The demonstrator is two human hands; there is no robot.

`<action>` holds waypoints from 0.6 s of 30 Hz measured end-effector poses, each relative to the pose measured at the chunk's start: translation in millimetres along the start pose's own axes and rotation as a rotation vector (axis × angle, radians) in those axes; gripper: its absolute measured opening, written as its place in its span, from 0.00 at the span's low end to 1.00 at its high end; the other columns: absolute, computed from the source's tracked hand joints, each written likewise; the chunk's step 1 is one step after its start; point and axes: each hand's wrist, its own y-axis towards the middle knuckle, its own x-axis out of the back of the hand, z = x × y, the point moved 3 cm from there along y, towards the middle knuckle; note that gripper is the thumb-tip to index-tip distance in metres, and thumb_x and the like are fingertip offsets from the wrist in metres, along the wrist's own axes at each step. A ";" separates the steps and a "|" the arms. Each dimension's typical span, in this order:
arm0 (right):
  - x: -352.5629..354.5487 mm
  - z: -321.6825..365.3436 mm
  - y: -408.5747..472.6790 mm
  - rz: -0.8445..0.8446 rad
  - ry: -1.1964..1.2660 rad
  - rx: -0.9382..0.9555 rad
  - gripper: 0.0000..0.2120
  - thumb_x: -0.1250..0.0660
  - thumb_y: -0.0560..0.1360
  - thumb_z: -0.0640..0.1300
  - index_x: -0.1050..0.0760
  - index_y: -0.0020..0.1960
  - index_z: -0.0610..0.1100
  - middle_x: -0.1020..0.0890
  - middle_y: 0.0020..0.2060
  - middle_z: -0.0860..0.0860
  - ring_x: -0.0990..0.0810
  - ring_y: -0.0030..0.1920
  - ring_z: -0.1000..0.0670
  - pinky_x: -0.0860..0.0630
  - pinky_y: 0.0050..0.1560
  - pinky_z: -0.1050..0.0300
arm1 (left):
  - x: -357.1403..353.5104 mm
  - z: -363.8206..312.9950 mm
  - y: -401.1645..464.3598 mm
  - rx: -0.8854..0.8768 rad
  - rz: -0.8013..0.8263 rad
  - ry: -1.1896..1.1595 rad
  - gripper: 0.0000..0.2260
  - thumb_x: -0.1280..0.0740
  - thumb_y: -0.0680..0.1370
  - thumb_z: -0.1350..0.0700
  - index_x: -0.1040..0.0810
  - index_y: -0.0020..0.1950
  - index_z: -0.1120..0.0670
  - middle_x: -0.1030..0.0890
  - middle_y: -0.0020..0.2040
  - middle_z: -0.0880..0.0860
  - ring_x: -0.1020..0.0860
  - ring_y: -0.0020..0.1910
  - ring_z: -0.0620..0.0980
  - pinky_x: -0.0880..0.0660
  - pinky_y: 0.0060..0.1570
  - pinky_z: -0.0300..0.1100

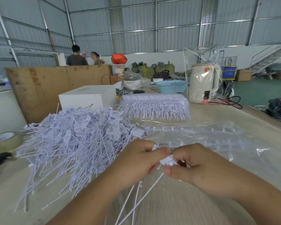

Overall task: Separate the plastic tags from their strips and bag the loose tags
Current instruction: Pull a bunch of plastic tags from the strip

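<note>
The left hand (136, 161) and the right hand (191, 164) meet near the front of the table, fingers curled, both pinching a small cluster of white plastic tags (166, 160) between them. Thin white tails (136, 202) hang down from that cluster toward the near edge. Motion blur hides whether the pieces in the fingers are joined to a strip or already loose.

Just beyond the hands lies a crumpled clear plastic bag (225, 143), spread to the right over the pale table top (234, 117). Bare runner strips with short stubs (193, 129) lie across it.

To the left, touching the left hand's far side, is a large heap of loose white tags (75, 137). Farther off, right of centre, a neat stack of tags on their strips (154, 106) sits with tails pointing near. A white box (86, 96) stands behind the heap.

At the left edge rests a roll of clear packing tape (4, 141). Far right stands a cream electric kettle in a clear bag (203, 83), with a light blue plastic basket (171, 86) to its left. A brown board (55, 85) rises behind the table, and two people (83, 56) stand beyond it.
</note>
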 end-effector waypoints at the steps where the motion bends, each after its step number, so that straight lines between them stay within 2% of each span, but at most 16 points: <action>1: -1.0 1.9 0.1 0.004 0.005 0.012 0.06 0.36 0.74 0.58 0.21 0.41 0.65 0.31 0.28 0.55 0.34 0.30 0.57 0.36 0.32 0.63 | 1.0 0.0 -0.3 0.003 -0.022 0.006 0.20 0.32 0.73 0.41 0.23 0.29 0.54 0.25 0.27 0.53 0.29 0.27 0.48 0.34 0.30 0.37; 4: -3.9 1.9 2.6 -0.098 0.013 0.022 0.13 0.36 0.79 0.51 0.22 0.41 0.68 0.33 0.25 0.57 0.37 0.27 0.57 0.39 0.28 0.65 | 1.8 -2.2 0.7 0.008 -0.150 -0.022 0.20 0.32 0.76 0.47 0.25 0.27 0.54 0.28 0.23 0.51 0.31 0.24 0.47 0.34 0.28 0.35; 6: -6.8 1.8 6.3 -0.229 -0.035 0.006 0.12 0.35 0.79 0.49 0.24 0.37 0.60 0.32 0.25 0.56 0.36 0.26 0.57 0.38 0.28 0.62 | -1.9 -3.9 2.5 0.014 -0.254 -0.067 0.21 0.32 0.77 0.50 0.27 0.24 0.52 0.29 0.22 0.50 0.32 0.23 0.46 0.36 0.25 0.34; 8: -6.4 1.1 8.3 -0.390 -0.072 -0.025 0.14 0.34 0.78 0.48 0.30 0.34 0.52 0.32 0.24 0.55 0.35 0.26 0.57 0.38 0.29 0.61 | -0.5 -4.4 3.9 0.055 -0.381 -0.109 0.22 0.33 0.77 0.51 0.27 0.23 0.51 0.29 0.22 0.48 0.33 0.21 0.44 0.35 0.27 0.36; 10: 3.8 0.8 6.0 -0.570 -0.021 -0.036 0.17 0.34 0.77 0.47 0.33 0.30 0.52 0.33 0.22 0.56 0.35 0.25 0.57 0.40 0.27 0.64 | 14.4 0.2 5.6 0.118 -0.539 -0.249 0.23 0.34 0.78 0.53 0.29 0.22 0.53 0.30 0.21 0.47 0.32 0.20 0.43 0.33 0.29 0.36; 12: 14.5 1.5 2.4 -0.641 0.033 -0.016 0.20 0.33 0.77 0.47 0.32 0.28 0.54 0.35 0.22 0.56 0.36 0.24 0.57 0.40 0.26 0.65 | 31.8 4.1 3.6 0.124 -0.617 -0.353 0.21 0.35 0.78 0.51 0.29 0.25 0.54 0.28 0.22 0.49 0.32 0.20 0.43 0.31 0.29 0.36; 14: 14.4 6.5 1.5 -0.591 -0.002 0.046 0.19 0.32 0.77 0.50 0.29 0.28 0.59 0.31 0.26 0.58 0.32 0.29 0.58 0.38 0.31 0.68 | 33.1 3.9 0.8 0.050 -0.528 -0.223 0.21 0.35 0.77 0.45 0.27 0.29 0.56 0.26 0.26 0.51 0.29 0.25 0.45 0.31 0.33 0.40; 15: 11.1 8.2 2.5 -0.549 -0.038 0.069 0.17 0.33 0.76 0.53 0.27 0.30 0.61 0.28 0.31 0.59 0.28 0.35 0.58 0.36 0.37 0.69 | 25.2 2.2 0.5 0.004 -0.436 -0.151 0.22 0.34 0.76 0.42 0.25 0.31 0.57 0.24 0.28 0.52 0.27 0.27 0.46 0.30 0.34 0.41; 17: 3.5 8.6 4.8 -0.470 -0.086 0.080 0.12 0.35 0.76 0.58 0.23 0.34 0.59 0.25 0.42 0.60 0.26 0.48 0.57 0.32 0.51 0.63 | 3.4 -1.7 -0.3 -0.061 -0.266 -0.084 0.24 0.33 0.71 0.35 0.22 0.36 0.58 0.22 0.31 0.53 0.24 0.30 0.49 0.28 0.37 0.45; 18: 1.8 7.8 5.4 -0.443 -0.089 0.085 0.12 0.36 0.76 0.58 0.22 0.37 0.56 0.25 0.43 0.59 0.26 0.51 0.56 0.31 0.53 0.58 | -3.3 -2.8 -0.2 -0.076 -0.220 -0.075 0.24 0.35 0.70 0.34 0.21 0.37 0.57 0.21 0.32 0.52 0.24 0.32 0.48 0.27 0.38 0.46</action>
